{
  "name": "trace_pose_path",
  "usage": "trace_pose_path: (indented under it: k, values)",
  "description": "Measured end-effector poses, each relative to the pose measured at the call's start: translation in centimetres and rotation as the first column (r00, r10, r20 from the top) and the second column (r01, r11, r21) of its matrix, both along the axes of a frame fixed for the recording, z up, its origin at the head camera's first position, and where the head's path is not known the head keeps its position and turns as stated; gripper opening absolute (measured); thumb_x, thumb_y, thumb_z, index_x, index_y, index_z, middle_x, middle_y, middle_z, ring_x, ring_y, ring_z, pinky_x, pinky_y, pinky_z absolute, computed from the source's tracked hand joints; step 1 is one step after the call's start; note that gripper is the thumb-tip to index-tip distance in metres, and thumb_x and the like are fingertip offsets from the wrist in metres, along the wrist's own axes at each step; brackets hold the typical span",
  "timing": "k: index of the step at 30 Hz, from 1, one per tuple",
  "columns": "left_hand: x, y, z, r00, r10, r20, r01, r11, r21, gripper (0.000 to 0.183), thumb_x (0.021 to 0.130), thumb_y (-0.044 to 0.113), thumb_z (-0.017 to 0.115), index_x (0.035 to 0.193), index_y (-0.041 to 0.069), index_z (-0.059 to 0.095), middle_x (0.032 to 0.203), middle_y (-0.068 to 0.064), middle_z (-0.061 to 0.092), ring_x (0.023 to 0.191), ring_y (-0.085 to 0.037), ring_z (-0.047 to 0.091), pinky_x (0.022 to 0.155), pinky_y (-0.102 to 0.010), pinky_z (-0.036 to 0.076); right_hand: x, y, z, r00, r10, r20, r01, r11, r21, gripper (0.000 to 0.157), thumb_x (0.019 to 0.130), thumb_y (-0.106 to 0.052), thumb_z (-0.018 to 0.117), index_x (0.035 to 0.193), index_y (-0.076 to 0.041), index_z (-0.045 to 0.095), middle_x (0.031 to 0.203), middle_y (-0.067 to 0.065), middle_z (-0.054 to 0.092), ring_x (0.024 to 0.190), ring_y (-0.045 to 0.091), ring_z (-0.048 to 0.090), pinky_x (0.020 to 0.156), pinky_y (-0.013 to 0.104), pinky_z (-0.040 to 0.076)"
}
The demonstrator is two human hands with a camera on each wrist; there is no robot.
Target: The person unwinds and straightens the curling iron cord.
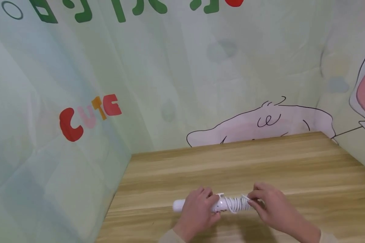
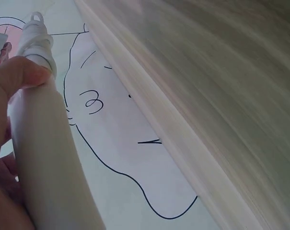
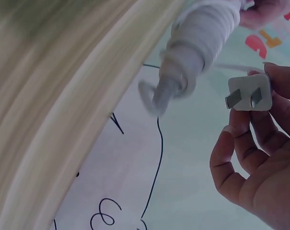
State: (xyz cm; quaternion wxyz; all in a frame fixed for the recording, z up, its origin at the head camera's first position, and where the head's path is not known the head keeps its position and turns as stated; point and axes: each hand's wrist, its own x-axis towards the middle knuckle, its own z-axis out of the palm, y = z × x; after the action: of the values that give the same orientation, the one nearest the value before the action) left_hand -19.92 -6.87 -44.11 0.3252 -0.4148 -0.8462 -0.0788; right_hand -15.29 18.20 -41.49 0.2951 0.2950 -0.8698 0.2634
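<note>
My left hand (image 1: 198, 208) grips the white wand (image 1: 221, 204) over the counter (image 1: 170, 179), long axis left-right, coiled cord (image 1: 238, 204) toward my right hand (image 1: 273, 206). Right hand's nearer the coils, pinching the white plug (image 3: 248, 86).

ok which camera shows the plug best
Right wrist: the plug shows large in the right hand, both metal prongs clear. Left wrist seems to catch it small at the left edge; in the head view I can't make it out.
</note>
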Motion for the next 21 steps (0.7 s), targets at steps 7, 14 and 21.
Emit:
trace_pose_path:
  k: [7,14,21]
  values:
    - [0.6,-1.2,0.1,0.994,-0.096,0.051,0.091,0.992,0.085,0.034,0.059,0.033,0.084,0.088,0.019,0.073,0.082,0.008,0.060,0.072,-0.007,0.051,0.063,-0.015,0.041,-1.8,2.5,0.3,0.992,-0.051,0.111,0.054,0.998,-0.023,0.015,0.079,0.003,0.078,0.080,-0.011,0.072,0.079,-0.017,0.050,0.067,-0.003,0.048,0.052,0.020,0.044]
    - [1.1,-1.8,1.6,0.992,-0.087,0.085,0.062,0.962,0.265,0.035,0.057,0.027,0.085,0.089,0.018,0.074,0.084,0.009,0.062,0.074,-0.007,0.056,0.059,-0.017,0.045,-2.4,4.4,-2.8,0.948,-0.005,0.319,0.016,0.999,-0.032,0.014,0.081,0.002,0.075,0.079,-0.010,0.069,0.076,-0.016,0.058,0.068,-0.003,0.049,0.056,0.025,0.046]
    - [0.4,-1.5,3.0,0.997,0.005,0.079,-0.024,0.970,0.242,0.033,0.059,0.031,0.083,0.089,0.018,0.074,0.082,0.006,0.061,0.070,-0.009,0.055,0.052,-0.021,0.042,-2.0,1.9,-5.2,0.914,0.086,0.398,-0.089,0.996,-0.011,0.009,0.085,0.001,0.071,0.090,-0.006,0.073,0.080,-0.005,0.067,0.069,-0.001,0.055,0.057,0.025,0.049]
